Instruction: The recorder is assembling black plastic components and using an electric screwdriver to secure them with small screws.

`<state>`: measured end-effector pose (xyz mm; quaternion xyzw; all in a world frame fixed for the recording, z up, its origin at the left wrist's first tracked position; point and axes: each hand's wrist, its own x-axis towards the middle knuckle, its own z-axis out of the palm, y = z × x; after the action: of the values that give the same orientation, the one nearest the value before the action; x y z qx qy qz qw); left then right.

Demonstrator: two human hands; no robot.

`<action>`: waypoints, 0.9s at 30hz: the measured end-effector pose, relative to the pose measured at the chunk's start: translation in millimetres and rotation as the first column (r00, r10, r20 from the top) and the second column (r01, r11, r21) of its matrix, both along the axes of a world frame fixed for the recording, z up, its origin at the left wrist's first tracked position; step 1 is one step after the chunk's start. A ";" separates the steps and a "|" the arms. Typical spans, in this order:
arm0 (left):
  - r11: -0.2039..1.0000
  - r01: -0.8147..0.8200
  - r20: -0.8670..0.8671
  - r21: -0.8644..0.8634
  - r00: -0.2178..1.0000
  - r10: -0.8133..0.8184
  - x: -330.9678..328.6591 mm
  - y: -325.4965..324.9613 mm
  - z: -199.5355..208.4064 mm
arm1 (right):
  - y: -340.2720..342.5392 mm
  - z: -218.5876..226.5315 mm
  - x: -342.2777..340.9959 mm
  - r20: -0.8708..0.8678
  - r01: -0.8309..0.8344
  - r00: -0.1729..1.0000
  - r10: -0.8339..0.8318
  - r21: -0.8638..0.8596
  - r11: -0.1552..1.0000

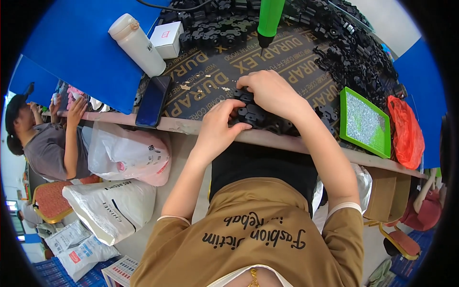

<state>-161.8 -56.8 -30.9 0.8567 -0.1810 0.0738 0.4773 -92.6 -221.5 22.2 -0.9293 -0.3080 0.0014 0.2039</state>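
At the near edge of the table my left hand is closed, thumb and fingers around the side of a black plastic part. My right hand curls over the far end of the black pieces there, its fingertips bent down and partly hidden. Whether both hands hold one piece or two touching ones I cannot tell. Above and beyond them hangs a green electric screwdriver, its bit pointing down and touching neither hand. More black parts lie just right of my right forearm.
A green tray of small metal screws lies right, beside a red plastic bag. Black parts are heaped along the back. To the left are a phone, a white bottle and a white box. Another person sits far left.
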 end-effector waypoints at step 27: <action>0.978 0.205 -0.001 -0.024 0.979 -0.205 39.9 -31.0 5.3 | -61.2 -37.6 -106.3 0.423 0.140 0.877 -0.226 0.226 0.964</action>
<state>-121.9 -87.9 -25.6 0.8277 -0.2668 0.0249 0.4930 -198.9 -282.7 -15.4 -0.9063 -0.2555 -0.2596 0.2143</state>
